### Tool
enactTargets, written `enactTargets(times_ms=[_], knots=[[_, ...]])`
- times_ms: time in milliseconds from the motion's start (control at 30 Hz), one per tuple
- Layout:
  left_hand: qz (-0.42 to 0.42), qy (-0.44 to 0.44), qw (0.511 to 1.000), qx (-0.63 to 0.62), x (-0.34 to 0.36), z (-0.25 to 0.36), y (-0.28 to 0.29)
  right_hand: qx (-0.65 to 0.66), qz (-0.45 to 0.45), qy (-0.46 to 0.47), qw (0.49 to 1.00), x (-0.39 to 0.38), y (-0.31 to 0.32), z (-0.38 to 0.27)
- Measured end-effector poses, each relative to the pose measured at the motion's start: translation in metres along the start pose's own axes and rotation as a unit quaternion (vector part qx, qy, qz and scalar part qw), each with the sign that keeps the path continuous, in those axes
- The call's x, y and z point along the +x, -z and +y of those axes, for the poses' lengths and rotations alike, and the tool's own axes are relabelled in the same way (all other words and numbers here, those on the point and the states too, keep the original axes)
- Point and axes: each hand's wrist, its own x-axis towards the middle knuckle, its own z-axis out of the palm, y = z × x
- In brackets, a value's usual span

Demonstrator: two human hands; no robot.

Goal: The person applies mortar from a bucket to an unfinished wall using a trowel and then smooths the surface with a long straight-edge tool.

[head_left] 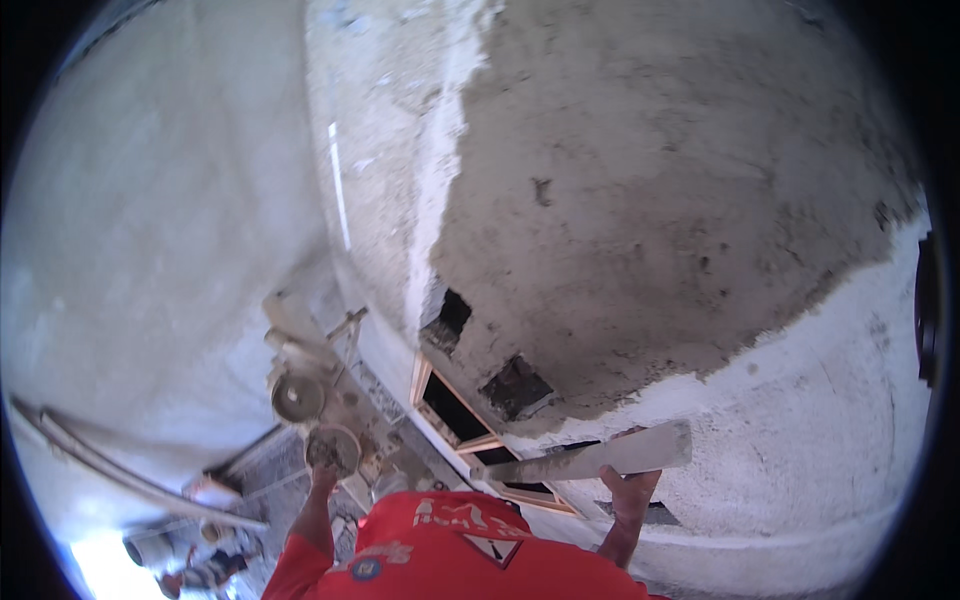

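Note:
My right hand [632, 490] is closed round a long, flat, pale grey plastering straightedge [600, 455]. The board lies slantwise in front of my chest, its wide end to the right, just below the wet plaster. At lower left, my left hand [324, 478] reaches to the near side of a round bucket [349, 434] with grey mortar in it. Its fingers are small and blurred against the mortar, so their grip does not show. A broad patch of damp grey plaster [640, 220] covers the wall ahead, with a ragged edge against the whitish wall.
Two square holes [517, 386] open in the plaster's lower left. Wood-framed panels [455, 408] stand along the wall's foot. Beyond the mortar bucket is another round container [297, 398]. Long poles [130, 470] bend across the left. Another person [210, 572] is far below at lower left.

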Motion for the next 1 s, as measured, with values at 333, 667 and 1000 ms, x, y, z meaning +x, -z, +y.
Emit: enactTargets(times_ms=[333,667,1000], knots=[[0.057,0.074,0.995,-0.03,-0.117,-0.036,0.001,-0.018,-0.114,-0.029,0.993,0.027,-0.027,0.049],[0.094,0.053,0.985,-0.135,-0.205,-0.095,0.004,-0.106,-0.29,0.011,0.951,0.041,-0.079,0.08],[0.144,0.139,0.954,-0.222,-0.236,-0.132,0.021,-0.01,-0.356,0.001,0.935,0.052,-0.178,0.084]])
